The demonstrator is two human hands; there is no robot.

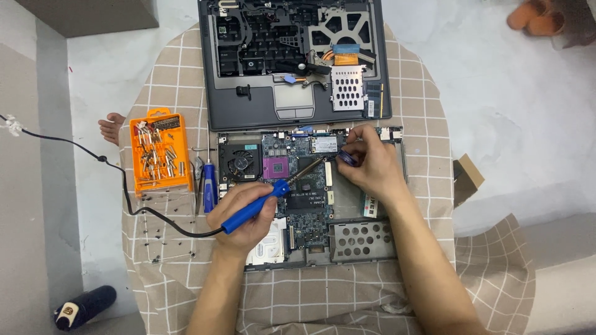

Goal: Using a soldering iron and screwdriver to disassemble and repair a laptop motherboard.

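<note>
My left hand (245, 214) grips a blue-handled soldering iron (264, 201), its metal tip pointing up and right over the motherboard (298, 180) of an opened laptop base (366, 239). My right hand (369, 164) rests on the board's upper right, pinching a small dark blue object (346, 158) close to the iron's tip. The iron's black cord (124, 186) trails off to the left. A cooling fan (240, 164) sits at the board's left.
The laptop's dark grey upper shell (295, 62) lies beyond the base. An orange bit case (160, 152), a blue screwdriver (208, 186) and loose screws lie at left on the checked cloth (323, 298). A person's foot (112, 127) shows at left, and a dark bottle (84, 307) lies on the floor.
</note>
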